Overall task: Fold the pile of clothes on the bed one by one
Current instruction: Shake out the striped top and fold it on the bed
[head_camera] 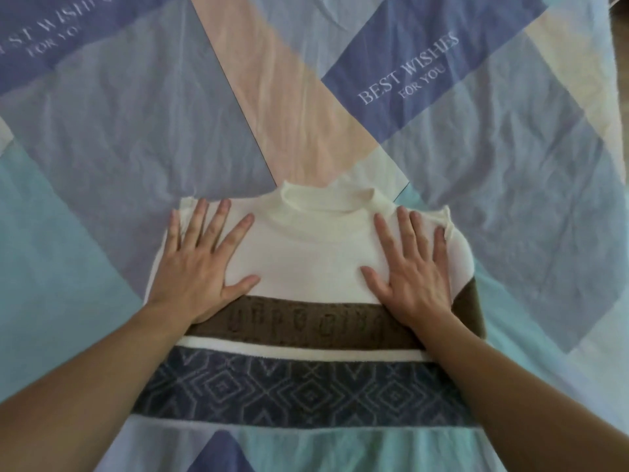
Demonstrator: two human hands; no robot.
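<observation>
A cream knit sweater [306,253] with a high collar, a brown band and a dark blue patterned band lies flat on the bed, folded into a narrow rectangle with its collar pointing away from me. My left hand [200,264] presses flat on its left shoulder, fingers spread and straight. On the right shoulder my right hand [412,267] lies flat in the same way. Both sleeves are tucked out of sight.
The bed is covered by a patchwork sheet [136,124] in blue, pink, cream and turquoise, printed with "BEST WISHES FOR YOU". The sheet is wrinkled. A strip of floor shows past the bed's edge at the top right corner [621,15].
</observation>
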